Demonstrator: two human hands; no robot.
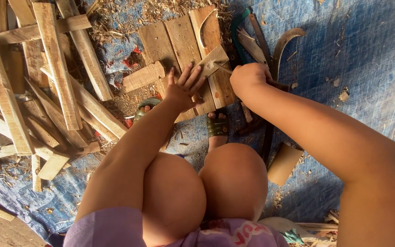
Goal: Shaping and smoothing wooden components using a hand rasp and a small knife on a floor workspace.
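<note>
My left hand (184,86) rests with fingers spread on a small wooden block (212,61), pressing it onto a pallet-like board of nailed planks (174,41). My right hand (248,77) is closed around a tool whose thin tip (222,68) touches the block; the tool's handle is mostly hidden in the fist. My knees (206,187) and sandalled feet (217,127) are below the board.
A heap of split wooden slats (46,82) lies at the left. A loose wood piece (142,77) sits beside the board. Curved blades and tools (282,45) lie right of the board on a blue tarp (366,59). A small tan block (284,163) lies by my right knee.
</note>
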